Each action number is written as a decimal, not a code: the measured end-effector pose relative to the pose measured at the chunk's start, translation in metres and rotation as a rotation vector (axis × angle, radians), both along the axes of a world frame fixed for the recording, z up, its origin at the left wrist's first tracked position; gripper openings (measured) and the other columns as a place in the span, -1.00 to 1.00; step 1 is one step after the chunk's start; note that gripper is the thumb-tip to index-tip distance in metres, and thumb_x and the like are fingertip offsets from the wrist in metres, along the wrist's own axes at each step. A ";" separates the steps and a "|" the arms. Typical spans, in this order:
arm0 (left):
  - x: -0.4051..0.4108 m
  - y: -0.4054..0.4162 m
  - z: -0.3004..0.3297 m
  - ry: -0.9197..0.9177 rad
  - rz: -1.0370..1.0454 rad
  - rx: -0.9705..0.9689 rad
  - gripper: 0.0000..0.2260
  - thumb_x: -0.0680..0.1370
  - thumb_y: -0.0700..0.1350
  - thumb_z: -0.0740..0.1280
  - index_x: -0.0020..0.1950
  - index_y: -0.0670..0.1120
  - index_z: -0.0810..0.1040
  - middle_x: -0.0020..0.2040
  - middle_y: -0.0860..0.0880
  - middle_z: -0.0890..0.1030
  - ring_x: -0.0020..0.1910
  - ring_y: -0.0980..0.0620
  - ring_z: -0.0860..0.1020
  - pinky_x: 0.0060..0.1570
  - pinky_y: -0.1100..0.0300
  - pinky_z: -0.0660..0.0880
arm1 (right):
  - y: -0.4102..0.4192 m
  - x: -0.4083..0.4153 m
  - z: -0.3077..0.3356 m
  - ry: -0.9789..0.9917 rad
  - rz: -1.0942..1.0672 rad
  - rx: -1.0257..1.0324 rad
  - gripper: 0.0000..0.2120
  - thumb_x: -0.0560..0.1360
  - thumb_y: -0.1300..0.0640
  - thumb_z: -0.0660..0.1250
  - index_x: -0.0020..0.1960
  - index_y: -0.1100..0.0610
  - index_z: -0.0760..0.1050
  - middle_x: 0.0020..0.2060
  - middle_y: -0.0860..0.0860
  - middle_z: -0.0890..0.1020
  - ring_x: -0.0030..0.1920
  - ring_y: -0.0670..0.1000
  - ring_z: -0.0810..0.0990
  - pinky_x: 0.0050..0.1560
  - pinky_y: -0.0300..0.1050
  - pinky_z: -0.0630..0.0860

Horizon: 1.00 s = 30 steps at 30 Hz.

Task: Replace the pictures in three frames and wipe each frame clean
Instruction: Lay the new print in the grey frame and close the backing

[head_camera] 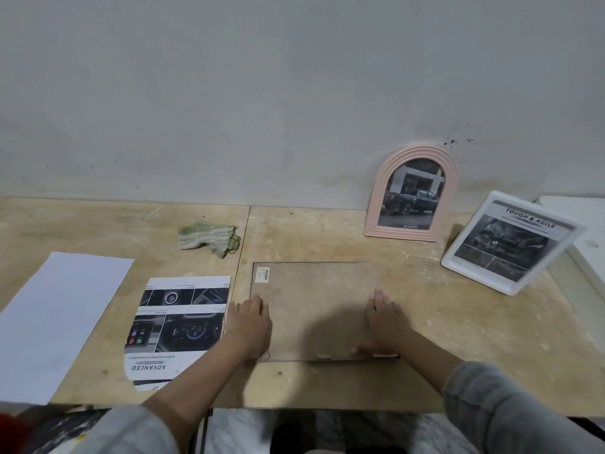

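The third frame [314, 309] lies face down on the table [425, 322], in front of the person. The left hand [250, 326] and the right hand [384, 322] rest flat on its backing, well apart. To open it well, I think the thumbs should turn the small tabs at the near edge gently.

Left hand [250, 326], right hand [384, 322] press flat on face-down frame [317, 306] on table [327, 381].
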<state>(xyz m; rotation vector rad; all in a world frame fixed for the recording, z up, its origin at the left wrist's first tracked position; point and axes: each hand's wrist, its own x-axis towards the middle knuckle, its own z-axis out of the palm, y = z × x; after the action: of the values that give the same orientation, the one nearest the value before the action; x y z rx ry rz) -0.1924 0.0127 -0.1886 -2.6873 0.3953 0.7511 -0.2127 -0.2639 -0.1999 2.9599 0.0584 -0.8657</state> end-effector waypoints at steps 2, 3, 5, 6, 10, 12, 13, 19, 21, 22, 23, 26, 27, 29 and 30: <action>-0.003 0.005 -0.004 -0.006 0.002 -0.030 -0.01 0.41 0.24 0.38 0.55 -0.17 -0.13 0.56 -0.19 -0.10 0.51 -0.16 0.07 0.44 -0.18 0.02 | 0.001 -0.001 -0.002 -0.025 0.002 0.002 0.27 0.24 -0.45 0.32 0.49 0.34 -0.25 0.49 0.30 -0.20 0.50 0.26 -0.18 0.48 0.15 -0.11; -0.004 0.007 -0.005 -0.004 0.013 -0.055 -0.02 0.41 0.25 0.37 0.56 -0.15 -0.13 0.57 -0.18 -0.13 0.52 -0.15 0.05 0.45 -0.19 0.01 | 0.001 -0.002 -0.004 -0.041 0.003 0.011 0.27 0.24 -0.45 0.33 0.50 0.33 -0.24 0.49 0.30 -0.19 0.50 0.26 -0.17 0.48 0.15 -0.11; -0.005 0.011 -0.005 0.016 0.024 -0.086 -0.02 0.41 0.25 0.37 0.56 -0.13 -0.13 0.57 -0.16 -0.16 0.53 -0.15 0.02 0.45 -0.21 -0.01 | -0.002 -0.005 -0.007 -0.061 -0.005 0.041 0.27 0.22 -0.47 0.31 0.50 0.31 -0.24 0.50 0.27 -0.20 0.51 0.24 -0.18 0.48 0.15 -0.12; -0.004 0.011 -0.005 0.021 0.022 -0.092 -0.03 0.41 0.25 0.37 0.56 -0.13 -0.13 0.57 -0.16 -0.16 0.53 -0.15 0.01 0.45 -0.22 -0.02 | -0.004 -0.006 -0.008 -0.068 -0.009 0.050 0.28 0.21 -0.48 0.30 0.50 0.30 -0.24 0.50 0.26 -0.20 0.51 0.22 -0.19 0.48 0.15 -0.12; -0.002 0.005 0.000 0.059 0.036 -0.103 -0.02 0.41 0.23 0.37 0.55 -0.20 -0.14 0.56 -0.22 -0.18 0.53 -0.22 -0.03 0.44 -0.24 -0.02 | -0.008 -0.005 -0.008 -0.060 -0.017 0.077 0.28 0.20 -0.50 0.29 0.51 0.27 -0.25 0.50 0.23 -0.22 0.51 0.20 -0.22 0.48 0.15 -0.12; -0.002 -0.006 0.002 0.109 0.102 -0.136 -0.01 0.42 0.18 0.37 0.53 -0.27 -0.17 0.54 -0.29 -0.21 0.53 -0.26 -0.12 0.45 -0.24 -0.06 | -0.006 -0.006 -0.007 -0.051 -0.022 0.084 0.28 0.20 -0.49 0.31 0.51 0.27 -0.25 0.50 0.23 -0.23 0.51 0.20 -0.23 0.48 0.14 -0.12; -0.002 -0.012 0.002 0.144 0.172 -0.182 0.02 0.42 0.20 0.37 0.52 -0.29 -0.20 0.53 -0.31 -0.25 0.53 -0.27 -0.18 0.45 -0.24 -0.08 | -0.005 -0.006 -0.006 -0.048 -0.024 0.085 0.29 0.20 -0.48 0.31 0.51 0.28 -0.25 0.50 0.24 -0.23 0.51 0.20 -0.22 0.48 0.14 -0.11; 0.003 -0.046 -0.003 0.233 0.482 -0.372 0.30 0.23 0.41 0.41 0.49 -0.27 -0.36 0.43 -0.42 -0.40 0.46 -0.34 -0.39 0.44 -0.28 -0.15 | 0.000 -0.005 -0.003 -0.037 -0.040 0.074 0.28 0.22 -0.44 0.35 0.50 0.31 -0.25 0.50 0.25 -0.22 0.51 0.21 -0.21 0.49 0.15 -0.10; 0.001 -0.057 -0.005 0.246 0.529 -0.367 0.41 0.14 0.38 0.49 0.44 -0.28 -0.45 0.38 -0.43 -0.49 0.41 -0.37 -0.46 0.42 -0.31 -0.18 | 0.001 -0.004 -0.001 -0.042 -0.040 0.066 0.28 0.22 -0.43 0.36 0.50 0.32 -0.24 0.50 0.26 -0.21 0.51 0.22 -0.20 0.48 0.14 -0.11; 0.001 -0.061 -0.006 0.245 0.550 -0.352 0.45 0.10 0.37 0.52 0.41 -0.28 -0.50 0.34 -0.43 -0.53 0.38 -0.38 -0.49 0.40 -0.32 -0.19 | 0.001 -0.004 -0.001 -0.044 -0.040 0.067 0.27 0.23 -0.42 0.37 0.50 0.32 -0.24 0.50 0.27 -0.21 0.51 0.22 -0.19 0.47 0.14 -0.11; 0.000 -0.064 -0.007 0.242 0.568 -0.338 0.48 0.07 0.36 0.54 0.38 -0.27 -0.54 0.32 -0.42 -0.57 0.37 -0.38 -0.51 0.39 -0.33 -0.19 | 0.001 -0.004 -0.001 -0.046 -0.038 0.069 0.27 0.23 -0.42 0.37 0.50 0.32 -0.25 0.49 0.28 -0.21 0.51 0.23 -0.19 0.47 0.14 -0.11; 0.001 -0.067 -0.009 0.230 0.588 -0.347 0.51 0.04 0.32 0.57 0.38 -0.26 -0.56 0.29 -0.42 -0.60 0.36 -0.38 -0.52 0.37 -0.36 -0.17 | -0.001 -0.004 -0.002 -0.045 -0.048 0.087 0.28 0.23 -0.43 0.36 0.50 0.33 -0.26 0.49 0.29 -0.23 0.50 0.24 -0.22 0.46 0.14 -0.14; 0.001 -0.067 -0.008 0.236 0.588 -0.356 0.50 0.04 0.31 0.57 0.38 -0.26 -0.56 0.29 -0.42 -0.60 0.35 -0.39 -0.52 0.37 -0.37 -0.17 | -0.001 -0.004 -0.002 -0.039 -0.048 0.095 0.28 0.23 -0.43 0.36 0.50 0.33 -0.26 0.49 0.29 -0.23 0.50 0.24 -0.22 0.47 0.14 -0.14; 0.002 -0.067 -0.008 0.249 0.579 -0.368 0.50 0.04 0.28 0.59 0.39 -0.26 -0.55 0.28 -0.42 -0.60 0.34 -0.40 -0.53 0.34 -0.41 -0.16 | -0.002 -0.005 -0.001 -0.031 -0.046 0.107 0.27 0.25 -0.40 0.37 0.49 0.33 -0.27 0.48 0.29 -0.23 0.50 0.24 -0.24 0.47 0.12 -0.16; 0.003 -0.067 -0.008 0.250 0.574 -0.369 0.50 0.04 0.28 0.59 0.39 -0.25 -0.55 0.28 -0.42 -0.61 0.34 -0.40 -0.53 0.33 -0.43 -0.16 | -0.002 -0.005 0.000 -0.031 -0.043 0.108 0.26 0.26 -0.39 0.37 0.49 0.34 -0.28 0.48 0.30 -0.24 0.50 0.24 -0.24 0.47 0.12 -0.17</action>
<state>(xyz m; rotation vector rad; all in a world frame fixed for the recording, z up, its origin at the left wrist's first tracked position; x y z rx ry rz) -0.1897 -0.0542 -0.1962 -3.0970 -0.2281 1.2898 -0.2178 -0.2656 -0.1996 3.0856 0.0410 -0.8473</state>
